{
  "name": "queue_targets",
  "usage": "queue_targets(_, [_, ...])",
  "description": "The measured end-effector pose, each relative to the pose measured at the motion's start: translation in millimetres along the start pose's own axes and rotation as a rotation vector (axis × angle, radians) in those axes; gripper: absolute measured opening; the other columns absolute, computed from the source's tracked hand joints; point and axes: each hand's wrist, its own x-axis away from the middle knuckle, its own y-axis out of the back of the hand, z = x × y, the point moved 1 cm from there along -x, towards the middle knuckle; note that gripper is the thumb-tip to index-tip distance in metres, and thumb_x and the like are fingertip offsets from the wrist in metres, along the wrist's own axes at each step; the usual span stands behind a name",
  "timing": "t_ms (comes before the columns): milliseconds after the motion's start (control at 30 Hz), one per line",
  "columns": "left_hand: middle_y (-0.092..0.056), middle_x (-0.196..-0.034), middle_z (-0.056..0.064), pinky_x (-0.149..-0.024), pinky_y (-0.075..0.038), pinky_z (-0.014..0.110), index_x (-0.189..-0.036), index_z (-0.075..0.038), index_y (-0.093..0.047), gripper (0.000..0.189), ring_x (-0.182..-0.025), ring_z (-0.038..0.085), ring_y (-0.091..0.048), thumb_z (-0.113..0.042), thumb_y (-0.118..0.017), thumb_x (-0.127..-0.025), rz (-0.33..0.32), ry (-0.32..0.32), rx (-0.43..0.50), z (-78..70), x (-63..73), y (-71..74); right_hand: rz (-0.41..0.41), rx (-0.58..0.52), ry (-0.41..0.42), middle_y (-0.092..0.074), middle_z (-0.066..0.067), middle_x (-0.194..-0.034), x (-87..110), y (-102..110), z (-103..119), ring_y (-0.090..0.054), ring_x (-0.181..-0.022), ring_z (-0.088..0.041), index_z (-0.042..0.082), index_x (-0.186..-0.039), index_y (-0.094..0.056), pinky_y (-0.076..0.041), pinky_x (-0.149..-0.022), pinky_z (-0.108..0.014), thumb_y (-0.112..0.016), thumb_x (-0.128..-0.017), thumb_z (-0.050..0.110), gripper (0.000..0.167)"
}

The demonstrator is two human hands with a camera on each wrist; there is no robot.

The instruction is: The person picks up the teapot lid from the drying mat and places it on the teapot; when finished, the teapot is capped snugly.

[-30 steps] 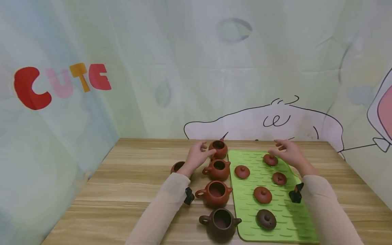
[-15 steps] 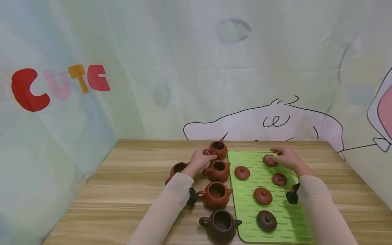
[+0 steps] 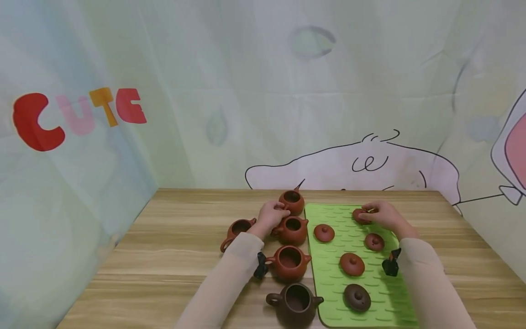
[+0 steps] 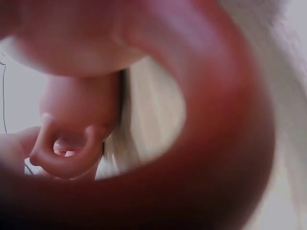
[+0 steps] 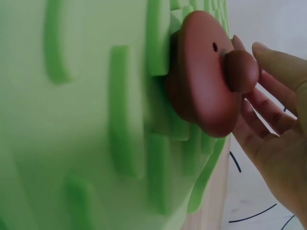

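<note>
My left hand (image 3: 271, 216) is at the handle of the farthest reddish-brown clay teapot (image 3: 297, 207), fingers curled about it. In the left wrist view that teapot's handle (image 4: 72, 165) has fingertips showing through its loop, and a nearer teapot's handle (image 4: 225, 110) looms large and blurred in front. Over the green mat (image 3: 328, 288), my right hand (image 3: 388, 217) has its thumb and fingers at the knob of the farthest reddish lid (image 5: 206, 81). This lid stands tilted in the right wrist view, close against the mat's ridges.
Two more reddish teapots (image 3: 289, 265) and a dark brown teapot (image 3: 297, 310) line the mat's left edge; another teapot (image 3: 237, 228) sits left of my left forearm. Several lids (image 3: 352, 265) lie on the mat, including a dark brown lid (image 3: 356, 298). A printed cloth (image 3: 230, 91) hangs behind.
My left hand has moved down and right onto the far teapot's handle. My right hand has lowered to the far lid, its thumb and fingers closing in on the knob.
</note>
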Motion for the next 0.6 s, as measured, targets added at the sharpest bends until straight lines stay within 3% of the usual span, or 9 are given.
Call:
queue_targets(267, [-0.063, -0.106, 0.014, -0.050, -0.052, 0.028, -0.109, -0.002, -0.064, 0.020, -0.091, 0.025, -0.058, -0.010, -0.065, -0.091, -0.023, 0.019, -0.017, 0.2, 0.6, 0.8, -0.013, 0.027, 0.002, -0.061, -0.029, -0.115, -0.2, -1.5, -1.5, -0.058, -0.104, -0.041, -0.010, -0.115, -0.062, -0.049, -0.084, -0.049, -0.065, -0.092, 0.021, 0.039])
queue_targets(600, [-0.064, -0.104, 0.013, -0.051, -0.052, 0.029, -0.106, -0.003, -0.066, 0.016, -0.092, 0.026, -0.059, -0.008, -0.064, -0.091, -0.033, 0.023, -0.014, -1.3, 0.5, 1.6, -0.016, 0.024, -0.031, -0.060, -0.030, -0.117, -0.4, -0.5, 0.6, -0.056, -0.106, -0.041, -0.009, -0.117, -0.062, -0.048, -0.084, -0.049, -0.060, -0.095, 0.020, 0.036])
